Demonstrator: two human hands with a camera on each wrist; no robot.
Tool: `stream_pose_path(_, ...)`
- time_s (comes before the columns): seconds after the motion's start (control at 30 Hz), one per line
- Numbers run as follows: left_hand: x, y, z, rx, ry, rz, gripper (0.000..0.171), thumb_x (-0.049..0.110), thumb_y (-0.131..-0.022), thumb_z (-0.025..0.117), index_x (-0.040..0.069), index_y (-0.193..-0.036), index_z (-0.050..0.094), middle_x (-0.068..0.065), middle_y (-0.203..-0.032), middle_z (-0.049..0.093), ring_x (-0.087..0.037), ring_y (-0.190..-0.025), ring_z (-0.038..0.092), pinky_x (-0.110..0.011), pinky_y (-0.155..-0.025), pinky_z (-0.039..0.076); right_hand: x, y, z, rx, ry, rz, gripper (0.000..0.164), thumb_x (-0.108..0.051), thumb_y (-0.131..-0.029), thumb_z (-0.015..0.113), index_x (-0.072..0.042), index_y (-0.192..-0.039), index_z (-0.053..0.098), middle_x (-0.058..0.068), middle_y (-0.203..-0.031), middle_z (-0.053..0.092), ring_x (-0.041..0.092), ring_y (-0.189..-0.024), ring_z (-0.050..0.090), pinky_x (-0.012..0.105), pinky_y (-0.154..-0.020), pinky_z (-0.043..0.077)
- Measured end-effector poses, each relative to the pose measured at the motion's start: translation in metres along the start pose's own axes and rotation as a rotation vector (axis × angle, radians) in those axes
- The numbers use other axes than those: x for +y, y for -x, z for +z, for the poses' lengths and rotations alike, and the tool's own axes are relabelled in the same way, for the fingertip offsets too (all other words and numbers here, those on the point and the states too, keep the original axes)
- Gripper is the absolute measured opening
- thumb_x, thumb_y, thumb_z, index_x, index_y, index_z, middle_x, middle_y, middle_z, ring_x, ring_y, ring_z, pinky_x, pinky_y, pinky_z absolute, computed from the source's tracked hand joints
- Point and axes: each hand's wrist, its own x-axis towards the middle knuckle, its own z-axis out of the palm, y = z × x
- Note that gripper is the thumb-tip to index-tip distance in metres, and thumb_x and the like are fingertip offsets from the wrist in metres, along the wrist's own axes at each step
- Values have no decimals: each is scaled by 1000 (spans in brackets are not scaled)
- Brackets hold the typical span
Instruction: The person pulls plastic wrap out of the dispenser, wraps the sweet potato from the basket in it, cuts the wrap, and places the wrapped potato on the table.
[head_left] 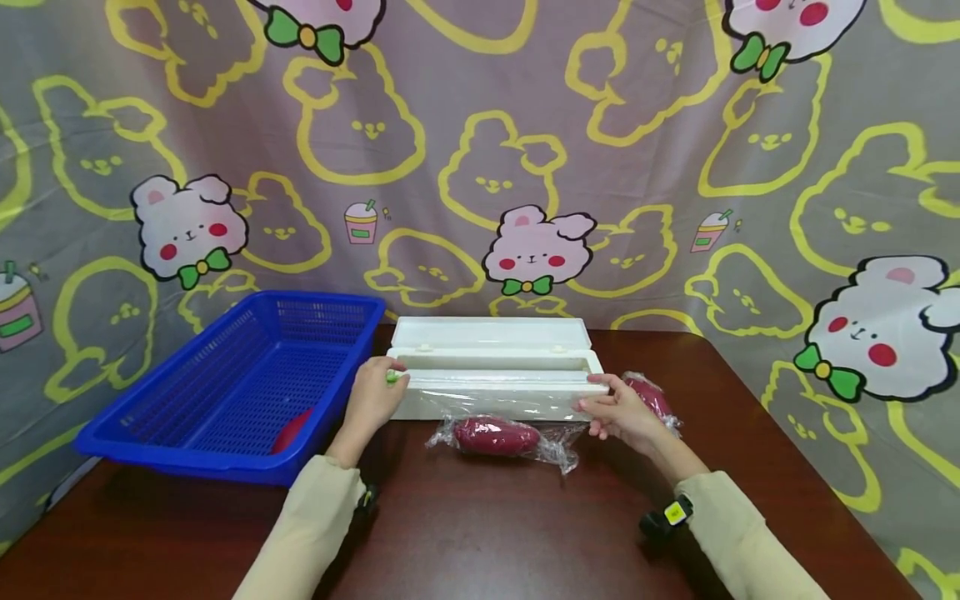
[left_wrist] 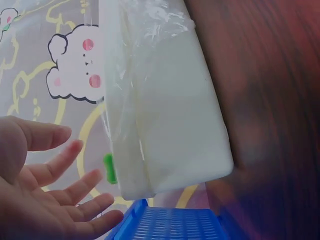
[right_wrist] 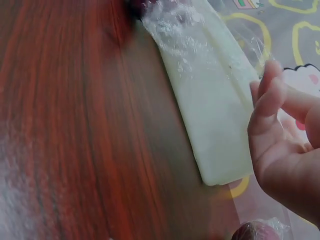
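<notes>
A long white cling film dispenser (head_left: pixel 495 404) stands at the table's middle with its lid (head_left: pixel 491 333) raised. Clear cling film (head_left: pixel 480 401) hangs over its front wall. At the dispenser's left end is my left hand (head_left: pixel 375 393), its fingers spread beside a small green slider (left_wrist: pixel 110 168). My right hand (head_left: pixel 626 414) is at the other end, fingers bent by the bar and film edge; I cannot tell if they pinch the film. Directly in front lies a dark red oval item (head_left: pixel 495 436) wrapped in film with twisted ends.
To the left stands a blue plastic basket (head_left: pixel 150 450) with a red item (head_left: pixel 291 432) inside. Another film-wrapped dark red item (head_left: pixel 647 394) lies beyond the right hand. A patterned curtain (head_left: pixel 637 167) hangs behind the brown wooden table (head_left: pixel 495 533).
</notes>
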Motion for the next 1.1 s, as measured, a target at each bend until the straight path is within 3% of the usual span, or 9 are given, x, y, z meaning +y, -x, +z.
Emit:
stream_pose_path(0.13,3,1,0,2,14,54,12,6,-78,62,-3,-85,65,-21,-93,60,-39,-97,51,-45,-86,37,0,2,-3,-93,-40,1,12,3,-89,49,-3,-98,53,5,-80,66,8,-49,54,17,-45,44)
stream_pose_path(0.23,3,1,1,-2,36,77,10,6,-78,62,-3,-82,66,-19,-88,61,-38,-94,52,-45,-84,38,-1,3,-4,-177,-97,2,21,5,-90,45,-5,-88,64,7,-81,66,11,-58,60,21,-53,49)
stream_pose_path(0.47,7,3,1,-12,76,100,12,8,-80,62,-3,-82,66,-18,-87,63,-36,-92,54,-44,-82,39,-3,6,-10,-431,-194,-49,25,5,-91,42,0,-101,65,16,-99,64,28,-92,61,37,-80,46)
stream_pose_path(0.57,10,4,-1,-24,78,106,13,9,-80,62,-3,-84,67,-18,-89,63,-35,-92,55,-44,-82,40,-5,7,-17,-597,-152,-66,27,2,-93,40,7,-115,54,21,-113,56,34,-102,55,40,-84,43)
stream_pose_path(0.63,12,5,-3,-31,75,114,14,10,-80,62,-3,-84,67,-17,-89,64,-35,-92,56,-43,-81,40,-9,10,-20,-638,-68,-74,31,2,-93,40,11,-121,45,22,-116,54,34,-100,56,37,-80,47)
stream_pose_path(0.7,14,6,-5,-33,74,124,13,10,-80,62,-2,-84,67,-16,-89,64,-34,-91,57,-43,-80,41,-15,14,-22,-553,64,-71,34,-4,-93,44,13,-122,41,20,-105,59,28,-85,61,30,-69,51)
stream_pose_path(0.83,21,3,-7,-48,72,167,10,9,-81,61,1,-81,67,-11,-83,65,-28,-83,60,-40,-74,44,-34,20,-18,-205,333,-31,36,-13,-90,53,14,-113,50,9,-71,57,13,-55,51,20,-47,44)
stream_pose_path(0.9,26,-1,-6,-76,83,215,7,6,-81,61,1,-79,66,-9,-79,65,-25,-77,60,-37,-69,46,-45,19,-11,-92,470,-47,32,-14,-89,55,13,-104,56,7,-67,55,11,-51,46,21,-44,41)
stream_pose_path(1.1,37,-19,10,-314,160,362,8,4,-84,59,-1,-80,64,-6,-71,62,-15,-64,56,-28,-60,46,-61,0,16,-86,770,-214,23,-11,-89,54,10,-92,63,14,-78,64,19,-66,56,34,-58,49)
